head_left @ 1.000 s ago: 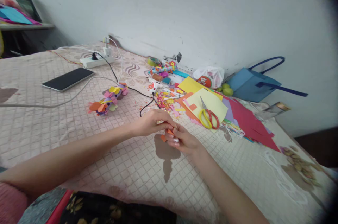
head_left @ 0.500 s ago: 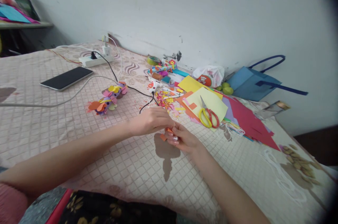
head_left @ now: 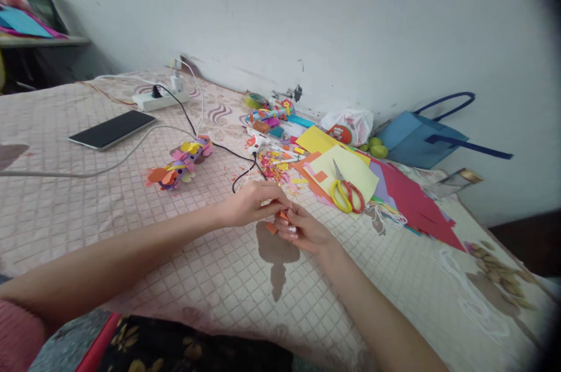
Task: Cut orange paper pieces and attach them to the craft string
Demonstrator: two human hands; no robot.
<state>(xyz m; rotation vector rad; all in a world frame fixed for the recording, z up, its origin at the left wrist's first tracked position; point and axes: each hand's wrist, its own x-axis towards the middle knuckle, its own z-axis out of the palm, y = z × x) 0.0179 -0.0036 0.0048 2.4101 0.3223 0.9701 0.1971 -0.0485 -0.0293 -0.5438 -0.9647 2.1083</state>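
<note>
My two hands meet above the table near the middle of the head view. Between their fingers is a small piece of orange paper (head_left: 272,228), folded or bent, with part of it hidden. My right hand (head_left: 307,229) pinches it from the right side. My left hand (head_left: 254,204) reaches over from the left with thumb and fingers closed at the paper's upper edge. Beyond my left wrist lies a purple roll covered in colourful paper petals (head_left: 182,163). A white glue gun (head_left: 256,143) rests farther back, beside a heap of paper scraps (head_left: 276,169).
Scissors (head_left: 344,188) with yellow and red handles lie on pale yellow paper (head_left: 322,164). Red sheets (head_left: 414,200) spread to the right, near a blue bag (head_left: 423,138). At left are a phone (head_left: 113,129), a power strip (head_left: 153,101) and cables on the quilted tablecloth (head_left: 210,296).
My left hand has shifted slightly to the right and its fingers have moved a little at the paper. My right hand keeps its hold on the orange paper.
</note>
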